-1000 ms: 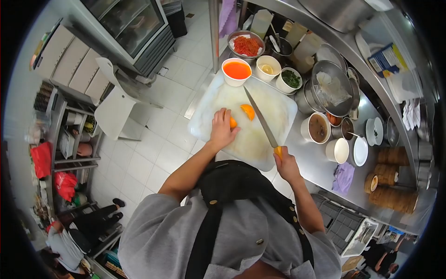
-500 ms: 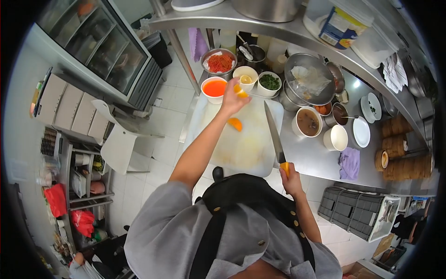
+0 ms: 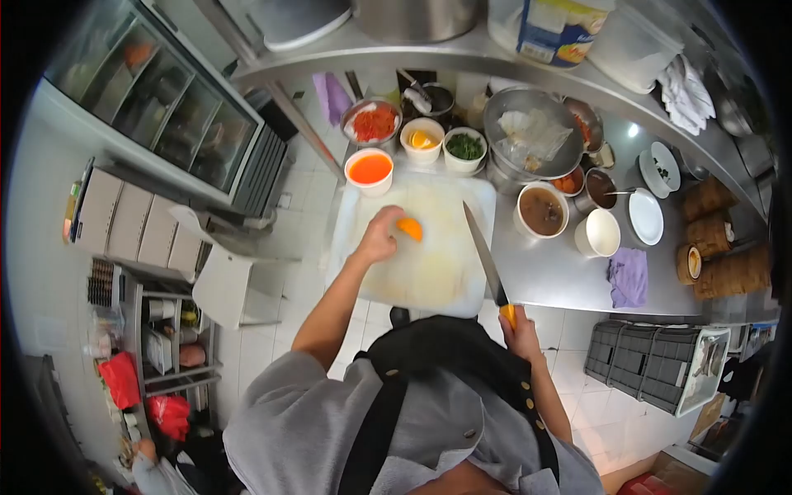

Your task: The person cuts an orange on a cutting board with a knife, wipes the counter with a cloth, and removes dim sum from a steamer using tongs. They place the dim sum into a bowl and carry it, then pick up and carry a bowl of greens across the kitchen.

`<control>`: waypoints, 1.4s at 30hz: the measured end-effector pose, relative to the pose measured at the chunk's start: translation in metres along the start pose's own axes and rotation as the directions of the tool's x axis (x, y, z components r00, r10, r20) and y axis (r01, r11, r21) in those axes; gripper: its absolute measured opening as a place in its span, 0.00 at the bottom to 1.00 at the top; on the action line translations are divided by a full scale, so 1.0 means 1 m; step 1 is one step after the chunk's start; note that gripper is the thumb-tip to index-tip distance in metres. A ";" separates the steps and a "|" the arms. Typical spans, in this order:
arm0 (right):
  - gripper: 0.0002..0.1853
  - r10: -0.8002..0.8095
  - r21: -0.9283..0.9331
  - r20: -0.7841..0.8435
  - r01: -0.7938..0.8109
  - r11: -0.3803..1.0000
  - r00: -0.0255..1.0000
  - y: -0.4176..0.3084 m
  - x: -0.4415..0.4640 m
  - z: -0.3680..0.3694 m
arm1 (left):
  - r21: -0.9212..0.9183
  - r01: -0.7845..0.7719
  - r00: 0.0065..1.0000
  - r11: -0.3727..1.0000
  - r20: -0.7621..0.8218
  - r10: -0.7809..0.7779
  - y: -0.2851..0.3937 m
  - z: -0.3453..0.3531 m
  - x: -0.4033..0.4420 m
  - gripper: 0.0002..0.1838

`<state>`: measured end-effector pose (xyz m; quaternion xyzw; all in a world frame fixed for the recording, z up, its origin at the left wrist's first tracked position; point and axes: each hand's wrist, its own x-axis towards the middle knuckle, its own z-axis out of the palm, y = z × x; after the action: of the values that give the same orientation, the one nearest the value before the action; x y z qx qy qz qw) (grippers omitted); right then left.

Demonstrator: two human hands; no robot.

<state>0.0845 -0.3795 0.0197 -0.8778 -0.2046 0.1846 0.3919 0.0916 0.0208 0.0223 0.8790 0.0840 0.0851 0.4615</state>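
Observation:
On the white cutting board (image 3: 437, 272) lies an orange wedge (image 3: 410, 229), peel side up. My left hand (image 3: 379, 235) is just left of it, fingers curved and apart, the tips at or very near the wedge's edge. Whether they touch it I cannot make out. My right hand (image 3: 520, 332) grips the yellow handle of a long kitchen knife (image 3: 485, 256), its blade pointing away from me over the board's right side. Behind the board, a white tub (image 3: 422, 142) contains citrus pieces.
Beside that tub stand a tub of orange liquid (image 3: 369, 171), a tub of chopped greens (image 3: 464, 150) and a bowl of shredded orange food (image 3: 371, 122). To the right are a tub of brown liquid (image 3: 541, 210), a white tub (image 3: 597, 233) and a purple cloth (image 3: 629, 278). A steel shelf (image 3: 371, 58) overhangs the back.
My left hand has let go of an orange piece, now in the citrus tub, and come back down to the wedge on the board. The knife stays in my right hand.

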 end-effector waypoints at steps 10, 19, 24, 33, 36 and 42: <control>0.17 0.019 -0.143 0.147 0.002 0.990 0.989 -0.035 0.043 0.009 | 0.315 -0.277 0.960 0.908 0.121 0.251 0.010 0.007 -0.004 0.25; 0.17 -0.030 -0.147 0.227 0.064 0.987 0.973 -0.029 0.040 0.009 | 0.370 -0.231 0.938 0.900 -0.159 0.307 0.014 0.036 -0.067 0.21; 0.17 -0.066 -0.228 0.224 0.118 0.966 0.972 -0.027 0.039 0.006 | 0.170 0.073 0.835 0.983 -0.550 0.033 0.025 0.074 -0.084 0.27; 0.15 -0.180 -0.313 0.261 0.260 0.914 0.948 -0.027 0.042 0.004 | 0.043 -0.127 0.960 0.991 -0.245 0.134 0.013 0.058 -0.061 0.28; 0.16 -0.170 -0.279 0.283 0.250 0.927 0.944 -0.020 0.031 0.014 | 0.090 -0.104 0.919 0.990 -0.372 0.131 0.012 0.064 -0.065 0.26; 0.15 -0.172 -0.197 0.224 0.217 0.956 0.959 -0.050 0.040 0.014 | 0.036 -0.080 0.857 0.996 -0.509 0.087 0.003 0.079 -0.063 0.20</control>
<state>0.1010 -0.3197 0.0424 -0.8674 -0.3488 0.2105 0.2856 0.0489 -0.0584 -0.0242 0.8311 0.1654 0.3337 0.4130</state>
